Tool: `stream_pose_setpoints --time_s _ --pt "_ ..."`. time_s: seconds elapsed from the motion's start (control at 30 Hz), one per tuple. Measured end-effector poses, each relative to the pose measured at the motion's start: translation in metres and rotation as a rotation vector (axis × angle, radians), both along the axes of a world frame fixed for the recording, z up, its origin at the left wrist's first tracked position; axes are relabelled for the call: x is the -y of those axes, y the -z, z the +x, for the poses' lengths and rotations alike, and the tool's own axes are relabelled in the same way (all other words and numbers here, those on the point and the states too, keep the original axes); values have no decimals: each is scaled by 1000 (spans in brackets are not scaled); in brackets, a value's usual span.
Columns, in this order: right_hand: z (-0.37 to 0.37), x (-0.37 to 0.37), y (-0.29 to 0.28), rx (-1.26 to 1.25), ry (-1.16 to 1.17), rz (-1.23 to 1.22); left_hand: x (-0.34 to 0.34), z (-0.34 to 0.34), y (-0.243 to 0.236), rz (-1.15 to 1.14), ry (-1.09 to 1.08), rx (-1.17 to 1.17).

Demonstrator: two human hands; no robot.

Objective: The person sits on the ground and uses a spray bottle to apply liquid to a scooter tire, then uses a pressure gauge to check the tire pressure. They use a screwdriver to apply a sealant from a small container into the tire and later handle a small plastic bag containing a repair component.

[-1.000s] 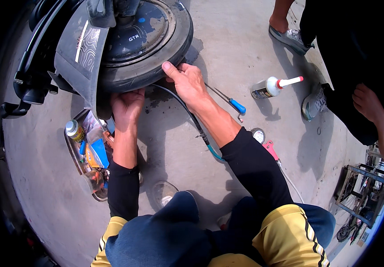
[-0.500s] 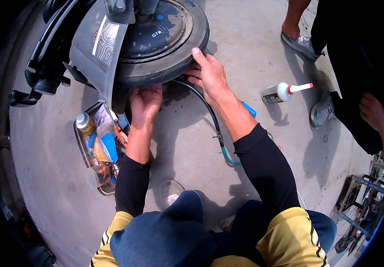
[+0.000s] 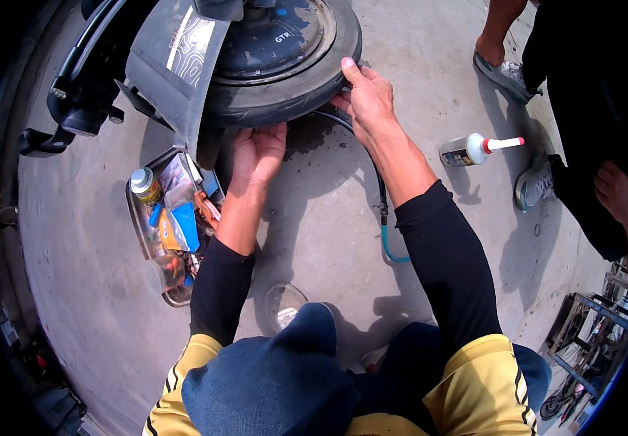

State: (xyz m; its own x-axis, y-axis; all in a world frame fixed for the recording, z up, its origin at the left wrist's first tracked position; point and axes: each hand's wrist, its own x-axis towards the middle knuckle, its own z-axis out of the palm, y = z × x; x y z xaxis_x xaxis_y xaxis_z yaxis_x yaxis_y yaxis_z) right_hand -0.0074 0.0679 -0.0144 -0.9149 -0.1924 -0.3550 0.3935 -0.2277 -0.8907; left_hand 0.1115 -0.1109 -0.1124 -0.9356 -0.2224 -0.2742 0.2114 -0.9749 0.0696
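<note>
A scooter wheel with a black hub point(image 3: 256, 54) and a worn black tire point(image 3: 285, 107) lies on its side above the ground. My right hand point(image 3: 373, 103) grips the tire's near right edge, thumb upright at the rim and fingers curled toward the underside. Palm up, my left hand point(image 3: 259, 154) reaches beneath the near edge, its fingertips hidden under the tire; it appears to hold the tire from below. A grey-black fender point(image 3: 176, 69) covers the wheel's left side. Behind my right hand, a black hose point(image 3: 381, 190) with a teal end section point(image 3: 388, 247) comes out from under the wheel.
Left of my left forearm sits a metal tray point(image 3: 137, 225) with a can point(image 3: 145, 185), a clear jar point(image 3: 164, 275) and packets. A white bottle with a red-tipped nozzle point(image 3: 463, 150) stands on the right. Another person's shoes point(image 3: 506, 76) and hand point(image 3: 617, 190) are beyond it; a metal frame point(image 3: 583, 341) lies far right.
The view has shifted, so the wheel and my hands sit slightly further right and higher. Both hands stay at the tire. A blue object beside my right forearm is now out of sight.
</note>
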Motion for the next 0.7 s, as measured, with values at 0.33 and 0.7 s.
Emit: stream_pose_setpoints --time_s 0.33,0.7 --pt "-16 -18 -2 -267 -216 337 -29 -37 9 -9 82 -1" --pt "-80 -21 20 -231 -52 262 -54 -78 11 -165 120 -88"
